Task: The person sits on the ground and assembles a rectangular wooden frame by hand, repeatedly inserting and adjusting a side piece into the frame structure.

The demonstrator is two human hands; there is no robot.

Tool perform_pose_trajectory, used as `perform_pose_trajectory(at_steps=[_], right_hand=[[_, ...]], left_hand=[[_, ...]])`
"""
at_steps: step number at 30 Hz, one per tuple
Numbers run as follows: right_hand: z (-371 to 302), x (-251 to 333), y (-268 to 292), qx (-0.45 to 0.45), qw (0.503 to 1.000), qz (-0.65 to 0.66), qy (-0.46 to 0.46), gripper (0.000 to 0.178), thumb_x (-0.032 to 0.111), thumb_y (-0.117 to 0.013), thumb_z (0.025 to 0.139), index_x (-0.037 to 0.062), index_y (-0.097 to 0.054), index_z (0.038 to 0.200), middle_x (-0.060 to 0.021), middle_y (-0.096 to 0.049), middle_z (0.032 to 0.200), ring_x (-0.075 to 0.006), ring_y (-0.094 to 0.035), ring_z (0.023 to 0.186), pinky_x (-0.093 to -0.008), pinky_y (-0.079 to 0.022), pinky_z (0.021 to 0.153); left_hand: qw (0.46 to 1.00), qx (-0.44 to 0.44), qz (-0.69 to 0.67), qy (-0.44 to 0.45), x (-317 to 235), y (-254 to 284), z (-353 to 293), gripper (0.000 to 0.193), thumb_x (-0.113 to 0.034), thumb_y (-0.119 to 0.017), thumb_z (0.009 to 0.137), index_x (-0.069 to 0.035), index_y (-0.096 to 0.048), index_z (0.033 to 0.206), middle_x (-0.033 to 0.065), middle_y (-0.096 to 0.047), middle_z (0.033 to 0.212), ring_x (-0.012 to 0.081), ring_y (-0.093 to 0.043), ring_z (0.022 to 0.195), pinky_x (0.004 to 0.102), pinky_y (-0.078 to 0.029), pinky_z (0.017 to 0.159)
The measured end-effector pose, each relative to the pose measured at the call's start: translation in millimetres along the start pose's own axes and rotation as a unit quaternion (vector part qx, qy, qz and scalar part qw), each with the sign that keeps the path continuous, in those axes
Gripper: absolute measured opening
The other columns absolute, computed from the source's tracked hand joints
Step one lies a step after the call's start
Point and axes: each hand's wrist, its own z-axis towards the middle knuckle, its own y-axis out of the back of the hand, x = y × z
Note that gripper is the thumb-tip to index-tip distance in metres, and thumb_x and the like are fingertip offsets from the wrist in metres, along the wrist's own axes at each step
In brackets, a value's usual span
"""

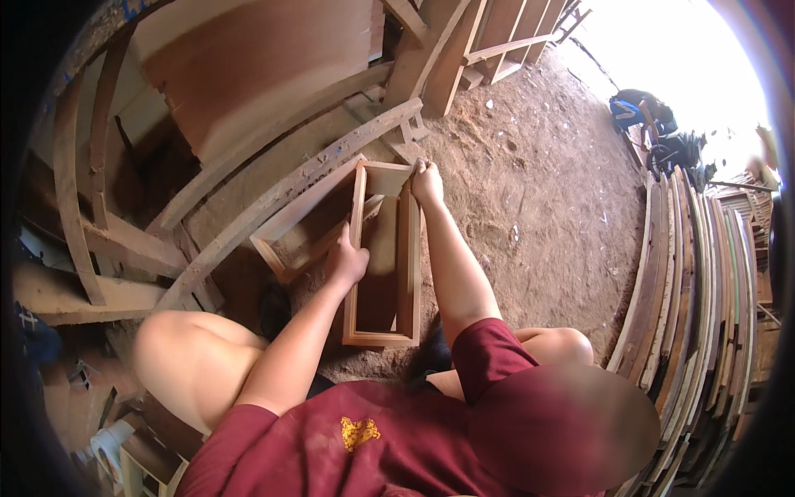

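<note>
A narrow rectangular wooden drawer-like box (381, 339) stands between my knees, its long open face with a raised rim turned up toward me. My left hand (346, 258) is closed on the middle of its left long side, one finger stretched along the rim. At the far right corner, my right hand (427, 184) wraps round the edge, its fingers partly hidden by the wood. A second wooden box (269, 257) lies tilted just left of the first, partly covered by it and by my left hand.
A long wooden beam (286, 186) runs diagonally past the boxes, with more timber framing at left. Stacked boards (679, 306) line the right. Shelf-like wooden frames (497, 41) stand at the back on the dirt floor (538, 199). Another person (642, 112) bends over at far right.
</note>
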Motion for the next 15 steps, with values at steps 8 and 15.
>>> perform_pose_trajectory(at_steps=[8, 15], right_hand=[[-35.5, -7.1, -2.0, 0.01, 0.999, -0.006, 0.032, 0.053, 0.041, -0.042, 0.1, -0.0069, -0.055, 0.12, -0.0334, -0.06, 0.116, -0.046, -0.056, 0.113, -0.0479, -0.044, 0.096], [4.5, -2.6, -4.8, 0.004, 0.998, 0.062, 0.007, 0.05, 0.037, -0.044, 0.1, -0.0081, -0.055, 0.118, -0.0328, -0.061, 0.115, -0.0449, -0.058, 0.111, -0.0457, -0.045, 0.095]], left_hand=[[0.998, -0.037, -0.042, -0.002, 29.9, -15.9, 9.9, 0.077, -0.013, -0.054, 0.073, -0.002, -0.035, 0.146, 0.0286, -0.061, 0.118, 0.0409, -0.062, 0.106, 0.0472, -0.05, 0.093], [0.999, 0.012, -0.027, 0.017, 0.4, 2.4, 0.7, 0.074, -0.012, -0.053, 0.073, -0.001, -0.036, 0.145, 0.029, -0.061, 0.118, 0.0413, -0.061, 0.108, 0.0465, -0.049, 0.095]])
